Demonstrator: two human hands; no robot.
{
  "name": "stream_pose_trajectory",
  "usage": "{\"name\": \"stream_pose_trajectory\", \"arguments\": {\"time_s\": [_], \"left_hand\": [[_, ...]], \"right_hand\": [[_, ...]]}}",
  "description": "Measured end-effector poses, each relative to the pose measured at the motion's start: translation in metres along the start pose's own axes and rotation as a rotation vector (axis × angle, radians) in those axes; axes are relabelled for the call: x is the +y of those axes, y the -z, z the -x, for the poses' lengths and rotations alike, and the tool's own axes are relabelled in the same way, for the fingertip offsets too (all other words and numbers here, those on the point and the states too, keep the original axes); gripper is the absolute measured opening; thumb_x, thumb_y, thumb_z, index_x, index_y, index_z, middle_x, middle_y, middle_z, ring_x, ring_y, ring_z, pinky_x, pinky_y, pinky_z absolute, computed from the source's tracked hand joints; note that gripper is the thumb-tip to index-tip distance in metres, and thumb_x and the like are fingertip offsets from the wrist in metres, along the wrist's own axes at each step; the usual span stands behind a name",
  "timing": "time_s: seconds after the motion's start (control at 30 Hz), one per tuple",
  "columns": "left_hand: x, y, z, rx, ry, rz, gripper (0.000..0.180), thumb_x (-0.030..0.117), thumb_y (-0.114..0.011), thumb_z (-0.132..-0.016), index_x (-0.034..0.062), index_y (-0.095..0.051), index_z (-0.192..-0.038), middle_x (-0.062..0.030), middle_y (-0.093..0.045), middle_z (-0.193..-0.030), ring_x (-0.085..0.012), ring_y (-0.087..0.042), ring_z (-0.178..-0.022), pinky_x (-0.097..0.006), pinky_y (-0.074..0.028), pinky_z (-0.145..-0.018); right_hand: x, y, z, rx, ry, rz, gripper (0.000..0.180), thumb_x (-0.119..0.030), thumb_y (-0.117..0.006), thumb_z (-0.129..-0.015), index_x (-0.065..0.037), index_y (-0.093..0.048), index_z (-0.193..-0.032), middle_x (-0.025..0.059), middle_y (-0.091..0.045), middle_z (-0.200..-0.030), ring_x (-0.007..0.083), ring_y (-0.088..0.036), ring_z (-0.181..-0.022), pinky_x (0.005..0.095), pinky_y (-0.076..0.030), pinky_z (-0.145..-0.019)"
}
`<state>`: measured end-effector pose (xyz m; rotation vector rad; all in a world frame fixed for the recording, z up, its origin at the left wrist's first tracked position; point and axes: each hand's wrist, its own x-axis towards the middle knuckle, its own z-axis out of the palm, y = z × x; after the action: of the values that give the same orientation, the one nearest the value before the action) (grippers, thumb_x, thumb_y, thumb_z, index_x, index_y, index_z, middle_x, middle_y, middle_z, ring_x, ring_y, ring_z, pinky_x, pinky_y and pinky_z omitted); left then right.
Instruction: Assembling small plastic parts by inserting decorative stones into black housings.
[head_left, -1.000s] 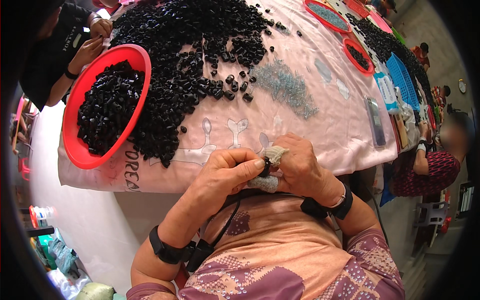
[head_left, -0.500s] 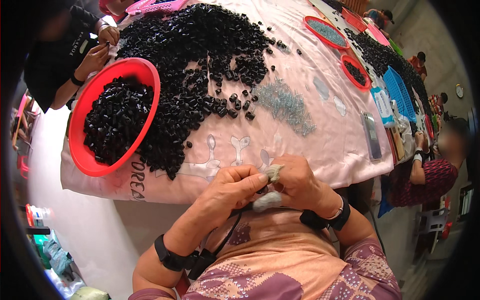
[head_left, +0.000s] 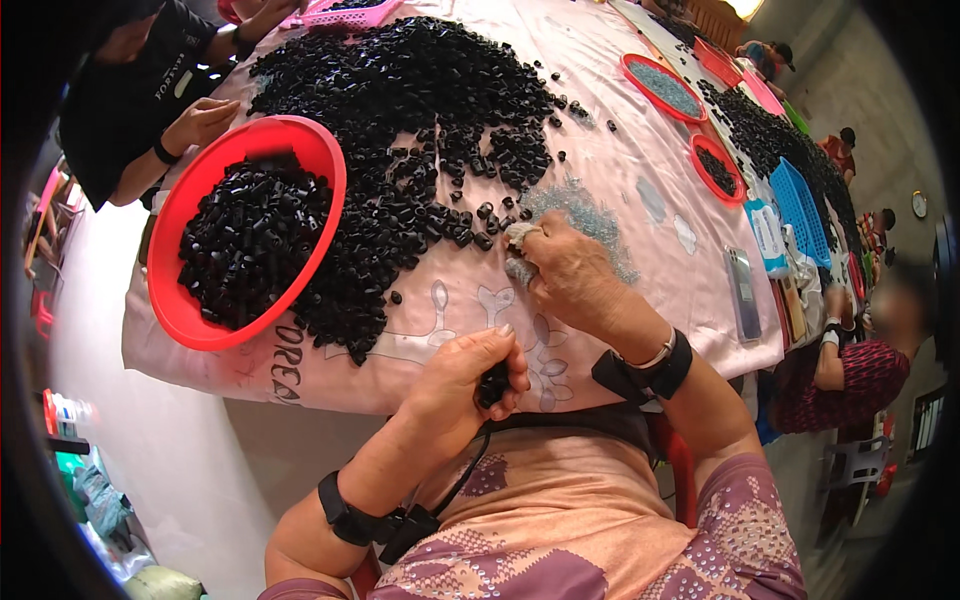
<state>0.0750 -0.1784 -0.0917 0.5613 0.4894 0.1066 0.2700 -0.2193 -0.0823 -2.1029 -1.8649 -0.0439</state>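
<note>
Reaching forward in the head view, the right hand [head_left: 570, 275] rests on the counter [head_left: 640, 230], its taped fingers [head_left: 520, 240] bunched narrow at the near edge of the clear bead patch [head_left: 585, 215]. The left hand [head_left: 470, 385], nearer the body, holds a small black piece [head_left: 492, 383].

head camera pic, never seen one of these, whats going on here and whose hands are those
The picture comes from a camera worn on a person's head, looking down, so the edges bend. The two forearms rising from the bottom are that person's own. The left hand is closed around a small black piece. The right hand, fingertips wrapped in tape, rests on the pink cloth beside a patch of small clear bits. A big heap of black pieces covers the cloth, and a red bowl holds more. Another person's hand works at the upper left.
</note>
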Motion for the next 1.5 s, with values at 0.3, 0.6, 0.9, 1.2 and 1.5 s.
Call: {"name": "stream_pose_trajectory", "arguments": {"time_s": [0.3, 0.6, 0.9, 1.2, 1.5], "left_hand": [[0.004, 0.005, -0.004, 0.069, -0.06, -0.017, 0.015, 0.012, -0.052, -0.093, -0.0003, -0.055, -0.101, -0.0037, -0.053, -0.065, -0.0113, -0.048, -0.051, -0.021, -0.034, -0.041], [-0.002, 0.001, -0.004, 0.049, -0.151, -0.1, 0.017, 0.019, -0.053, -0.097, 0.0021, -0.054, -0.102, -0.0016, -0.049, -0.065, -0.009, -0.043, -0.047, -0.02, -0.029, -0.039], [-0.002, -0.003, -0.001, 0.058, -0.132, -0.157, 0.017, 0.023, -0.054, -0.097, 0.0056, -0.054, -0.096, -0.0005, -0.053, -0.067, -0.0073, -0.046, -0.049, -0.018, -0.029, -0.039], [-0.002, -0.006, -0.001, 0.028, -0.225, -0.292, 0.014, 0.019, -0.054, -0.096, 0.0064, -0.051, -0.101, 0.0006, -0.053, -0.068, -0.0054, -0.045, -0.051, -0.017, -0.031, -0.043], [-0.007, -0.004, -0.002, 0.057, -0.249, -0.352, 0.016, 0.024, -0.052, -0.098, 0.0085, -0.05, -0.094, 0.001, -0.052, -0.066, -0.0048, -0.043, -0.047, -0.017, -0.031, -0.041]], "right_hand": [[-0.003, -0.002, 0.048, 0.113, -0.025, -0.401, 0.05, -0.004, -0.07, -0.076, -0.006, -0.047, -0.121, 0.0087, -0.056, -0.083, 0.0197, -0.061, -0.069, 0.0303, -0.05, -0.063], [-0.007, -0.003, 0.072, 0.197, -0.105, -0.892, 0.075, 0.002, -0.072, -0.074, -0.004, -0.033, -0.138, 0.005, -0.058, -0.082, 0.0122, -0.061, -0.073, 0.0262, -0.051, -0.07], [-0.025, 0.005, 0.073, 0.19, 0.082, -1.029, 0.079, 0.002, -0.073, -0.076, -0.003, -0.028, -0.142, 0.0049, -0.056, -0.086, 0.0111, -0.059, -0.077, 0.0271, -0.051, -0.074], [-0.032, -0.002, 0.077, 0.202, -0.087, -1.342, 0.071, 0.003, -0.07, -0.08, -0.003, -0.031, -0.139, 0.0042, -0.058, -0.089, 0.0105, -0.06, -0.082, 0.0251, -0.05, -0.076], [-0.036, 0.007, 0.079, 0.123, -0.284, -1.167, 0.027, -0.005, -0.07, -0.084, 0.001, -0.06, -0.109, 0.0035, -0.065, -0.085, 0.0052, -0.061, -0.082, 0.0223, -0.051, -0.07]]}}
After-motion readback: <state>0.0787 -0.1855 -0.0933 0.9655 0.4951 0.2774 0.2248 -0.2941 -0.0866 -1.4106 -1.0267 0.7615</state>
